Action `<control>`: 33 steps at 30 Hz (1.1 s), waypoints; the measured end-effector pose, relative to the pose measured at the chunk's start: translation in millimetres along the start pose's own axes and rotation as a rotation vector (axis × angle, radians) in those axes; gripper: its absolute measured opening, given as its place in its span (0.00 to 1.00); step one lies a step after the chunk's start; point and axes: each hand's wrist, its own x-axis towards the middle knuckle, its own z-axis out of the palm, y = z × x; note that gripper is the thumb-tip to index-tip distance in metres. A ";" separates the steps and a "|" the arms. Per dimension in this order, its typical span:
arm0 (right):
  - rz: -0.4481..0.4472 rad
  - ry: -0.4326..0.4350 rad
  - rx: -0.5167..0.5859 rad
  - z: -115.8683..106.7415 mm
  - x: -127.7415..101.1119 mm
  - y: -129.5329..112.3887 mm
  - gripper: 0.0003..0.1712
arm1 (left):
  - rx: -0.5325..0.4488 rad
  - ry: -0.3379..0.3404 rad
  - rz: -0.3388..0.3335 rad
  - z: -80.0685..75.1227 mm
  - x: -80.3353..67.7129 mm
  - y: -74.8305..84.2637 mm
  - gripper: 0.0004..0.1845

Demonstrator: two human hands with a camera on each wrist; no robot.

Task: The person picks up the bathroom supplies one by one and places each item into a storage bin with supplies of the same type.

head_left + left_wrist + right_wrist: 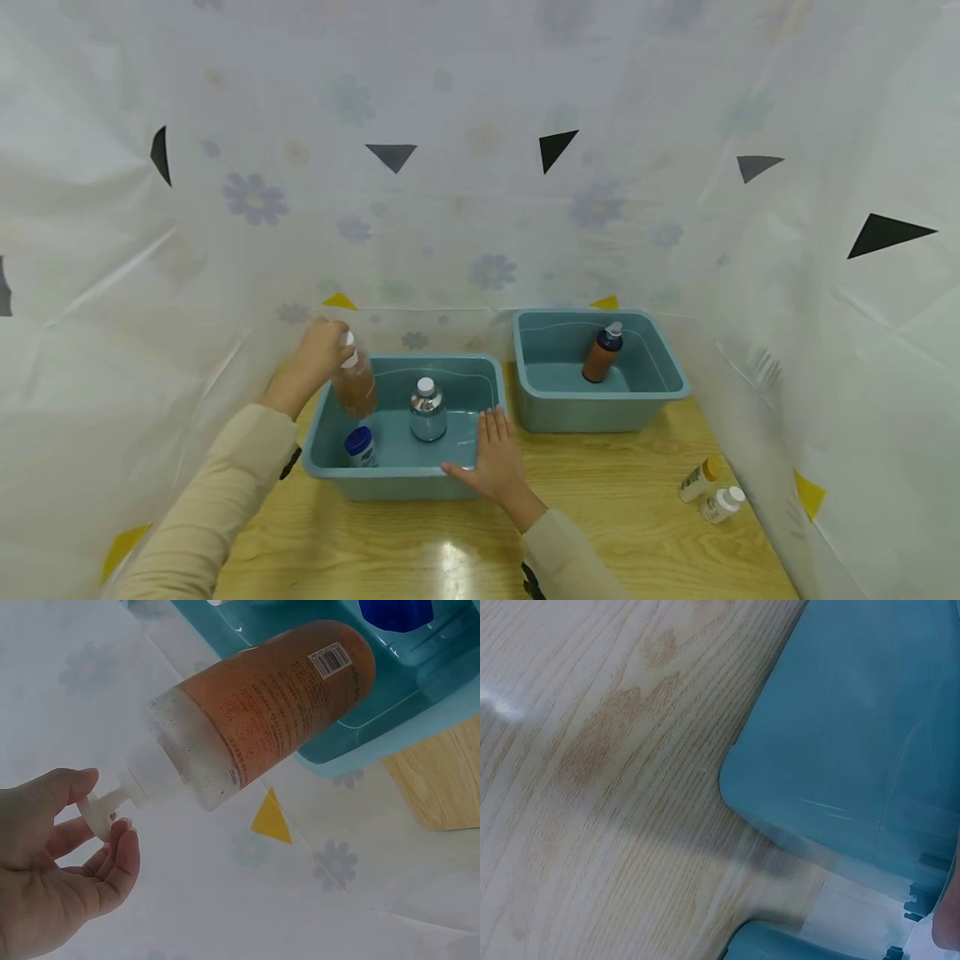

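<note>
Left hand: on my remote feed I see its thumb and fingers clamped on a white pump head
Amber pump bottle: hangs from that hand, a little tilted, above the left end of the left teal bin; I read a barcode on its label low near the base
Blue-lidded jar: sits inside this bin, near the front left corner
White-capped clear bottle: stands near the bin's middle
Right hand: I see fingers straight and close together, thumb spread apart, over the bin's front right corner
Right teal bin: set farther back, just beside the first
Brown pump bottle: stands inside it
Orange-capped bottle: on the wooden table, just beside a small white-capped bottle
</note>
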 end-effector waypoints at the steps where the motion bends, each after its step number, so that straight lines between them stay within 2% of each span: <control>1: 0.000 -0.002 -0.002 -0.2 0.1 0.0 0.62 | 0.009 -0.011 -0.003 1.5 -0.6 0.0 0.13; 8: 0.005 -0.018 0.016 -3.2 0.5 -1.4 0.62 | 0.007 -0.059 -0.009 6.6 -4.4 0.4 0.12; 14: 0.003 -0.002 0.003 -4.1 1.2 -1.6 0.62 | 0.016 -0.097 -0.005 13.9 -3.6 -5.3 0.11; 21: 0.004 -0.005 -0.017 -2.0 1.8 -1.8 0.62 | 0.031 -0.105 -0.040 27.5 -3.3 -11.8 0.10; 26: 0.003 -0.012 -0.032 -0.4 1.8 -1.7 0.62 | 0.027 -0.134 -0.082 34.9 -1.7 -16.4 0.13; 33: 0.005 -0.009 -0.035 -0.6 1.2 -1.1 0.62 | 0.026 -0.144 -0.081 44.4 0.1 -19.6 0.14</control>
